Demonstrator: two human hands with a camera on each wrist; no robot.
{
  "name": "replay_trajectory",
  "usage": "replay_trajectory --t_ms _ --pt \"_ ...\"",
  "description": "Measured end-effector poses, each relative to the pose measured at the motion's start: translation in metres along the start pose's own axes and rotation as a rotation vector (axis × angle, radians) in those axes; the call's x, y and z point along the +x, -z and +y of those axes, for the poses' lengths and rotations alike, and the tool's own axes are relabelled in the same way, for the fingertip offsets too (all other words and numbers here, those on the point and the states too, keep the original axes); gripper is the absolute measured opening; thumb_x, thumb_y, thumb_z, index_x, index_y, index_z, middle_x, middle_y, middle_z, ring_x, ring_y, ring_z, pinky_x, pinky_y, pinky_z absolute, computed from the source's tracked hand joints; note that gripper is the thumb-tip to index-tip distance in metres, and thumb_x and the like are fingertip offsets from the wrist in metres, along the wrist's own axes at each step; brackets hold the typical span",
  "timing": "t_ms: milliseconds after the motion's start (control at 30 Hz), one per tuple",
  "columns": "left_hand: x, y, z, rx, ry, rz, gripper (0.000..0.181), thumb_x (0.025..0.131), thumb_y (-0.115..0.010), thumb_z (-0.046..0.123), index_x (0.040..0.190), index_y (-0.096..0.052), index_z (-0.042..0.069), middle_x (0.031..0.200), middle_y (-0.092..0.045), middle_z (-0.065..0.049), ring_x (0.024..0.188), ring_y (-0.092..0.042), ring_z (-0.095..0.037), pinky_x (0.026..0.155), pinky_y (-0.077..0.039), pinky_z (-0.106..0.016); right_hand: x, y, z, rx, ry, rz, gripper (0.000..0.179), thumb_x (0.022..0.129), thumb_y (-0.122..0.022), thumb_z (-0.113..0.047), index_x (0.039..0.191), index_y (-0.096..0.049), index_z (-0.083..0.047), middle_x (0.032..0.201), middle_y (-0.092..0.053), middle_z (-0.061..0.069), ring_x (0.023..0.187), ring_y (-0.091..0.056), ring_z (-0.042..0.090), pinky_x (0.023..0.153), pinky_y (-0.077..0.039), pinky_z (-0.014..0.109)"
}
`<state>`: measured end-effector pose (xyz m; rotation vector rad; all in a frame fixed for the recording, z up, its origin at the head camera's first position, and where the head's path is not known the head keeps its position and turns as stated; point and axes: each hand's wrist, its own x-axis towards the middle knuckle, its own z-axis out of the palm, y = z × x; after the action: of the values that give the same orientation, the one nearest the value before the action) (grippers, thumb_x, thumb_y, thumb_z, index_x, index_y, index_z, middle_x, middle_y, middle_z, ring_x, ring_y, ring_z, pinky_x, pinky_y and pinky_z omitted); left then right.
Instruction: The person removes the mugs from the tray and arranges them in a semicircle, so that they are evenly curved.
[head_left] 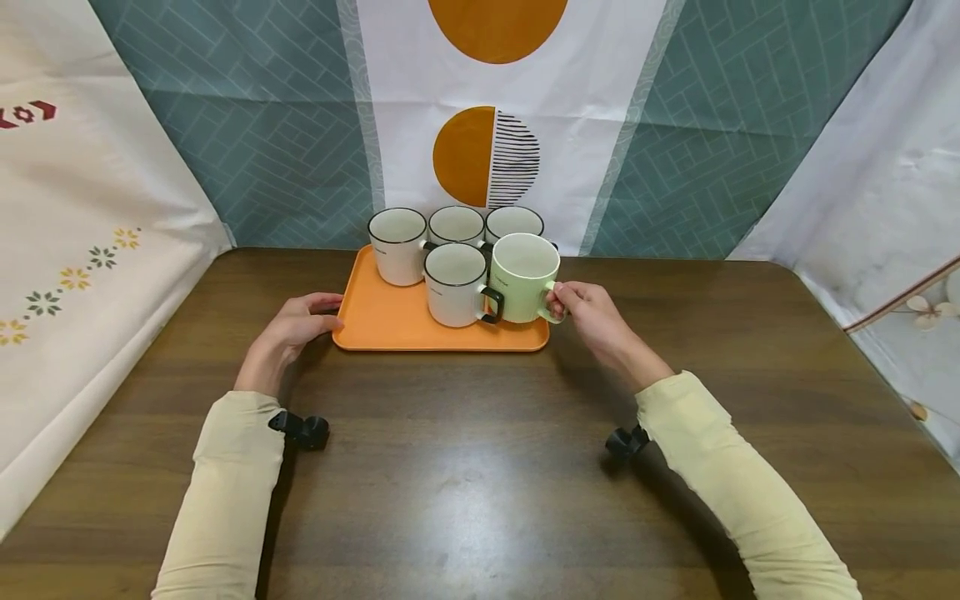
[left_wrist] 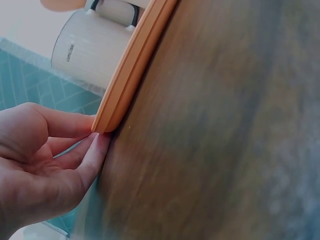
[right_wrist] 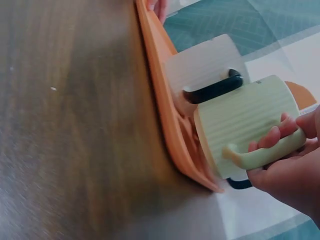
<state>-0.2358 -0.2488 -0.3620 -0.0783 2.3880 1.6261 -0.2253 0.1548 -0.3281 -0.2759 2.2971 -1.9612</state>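
A light green mug [head_left: 517, 287] is at the right front of an orange tray [head_left: 375, 321], its base close over the tray. My right hand [head_left: 588, 317] grips its handle [right_wrist: 265, 154], fingers curled through the loop. Beside it on the tray stands a white mug [head_left: 454, 287] with a black rim and black handle. Three more such mugs line the back: a left one [head_left: 397, 250], a middle one [head_left: 456, 223] and a right one [head_left: 513, 221], partly hidden. At the tray's left edge, my left hand [head_left: 300, 321] pinches the rim between thumb and fingers.
The tray lies on a brown wooden table [head_left: 450, 467], near its back edge. A patterned cloth [head_left: 285, 167] hangs right behind the mugs, and pale cloths hang on both sides. Each wrist wears a small black camera mount.
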Motion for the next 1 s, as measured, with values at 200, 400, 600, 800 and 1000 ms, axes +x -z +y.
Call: replay_trajectory --t_ms 200,400,600,800,1000 --pt "0.001 0.001 -0.001 0.003 0.0 -0.001 0.057 0.094 -0.052 -0.003 0.145 -0.029 -0.011 0.145 -0.034 -0.029 0.118 -0.043 -0.029 0.082 -0.045 -0.014 -0.007 0.01 -0.016 0.081 0.01 -0.008 0.028 0.104 -0.038 -0.008 0.092 -0.048 0.015 0.078 -0.046 0.005 0.076 -0.045 0.015 0.074 -0.039 0.025" --pt "0.001 0.001 0.0 0.006 0.007 -0.01 0.058 0.094 -0.053 -0.003 0.146 -0.028 -0.01 0.146 -0.033 -0.029 0.12 -0.042 -0.031 0.087 -0.045 -0.018 -0.015 0.021 -0.034 0.074 0.057 -0.03 0.028 0.104 -0.037 -0.01 0.089 -0.049 0.011 0.076 -0.044 0.004 0.076 -0.042 0.016 0.074 -0.036 0.026" --pt "0.001 0.002 -0.002 0.004 0.012 -0.015 0.058 0.094 -0.052 -0.003 0.146 -0.028 -0.01 0.146 -0.033 -0.028 0.12 -0.041 -0.03 0.087 -0.044 -0.017 -0.017 0.028 -0.052 0.116 0.112 -0.038 0.029 0.105 -0.038 -0.013 0.086 -0.049 0.007 0.075 -0.041 0.004 0.075 -0.041 0.016 0.074 -0.034 0.027" --pt "0.002 0.002 -0.005 0.005 0.008 -0.021 0.058 0.094 -0.053 -0.002 0.146 -0.028 -0.01 0.145 -0.033 -0.029 0.12 -0.043 -0.03 0.088 -0.045 -0.018 -0.012 0.037 -0.069 0.138 0.17 -0.028 0.031 0.105 -0.036 -0.013 0.081 -0.048 0.004 0.077 -0.041 0.004 0.074 -0.039 0.016 0.073 -0.035 0.026" --pt "0.0 0.002 -0.003 0.013 0.0 -0.019 0.058 0.094 -0.053 -0.002 0.146 -0.028 -0.011 0.146 -0.033 -0.029 0.121 -0.042 -0.031 0.087 -0.045 -0.017 -0.003 0.046 -0.08 0.174 0.213 0.012 0.031 0.105 -0.036 -0.012 0.081 -0.05 0.002 0.075 -0.041 0.003 0.072 -0.038 0.016 0.072 -0.035 0.025"
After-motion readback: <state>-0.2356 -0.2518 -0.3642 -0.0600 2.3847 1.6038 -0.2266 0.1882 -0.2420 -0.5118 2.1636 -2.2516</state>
